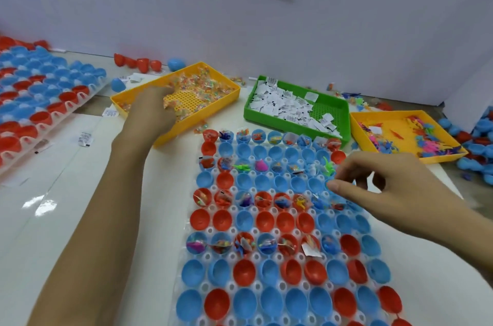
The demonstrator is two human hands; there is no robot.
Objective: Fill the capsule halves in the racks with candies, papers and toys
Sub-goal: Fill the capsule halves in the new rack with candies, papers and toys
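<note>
A clear rack (280, 253) of red and blue capsule halves lies in front of me; alternate rows hold candies, papers and toys, the other rows are bare. My left hand (152, 106) reaches into the yellow candy tray (213, 101), fingers curled down among the wrapped candies (202, 82). My right hand (394, 189) hovers over the rack's right side, fingers loosely bent, fingertips above a blue half; I cannot tell whether it holds anything. A green tray (330, 109) holds paper slips (282, 104). A yellow tray (394, 144) at right holds small plastic toys (432, 141).
A second rack (40, 101) of red and blue halves lies at the far left. Loose capsule halves (138, 62) sit by the back wall, and more are heaped at the right edge (477, 144). Stray paper slips (85, 138) lie on the white table.
</note>
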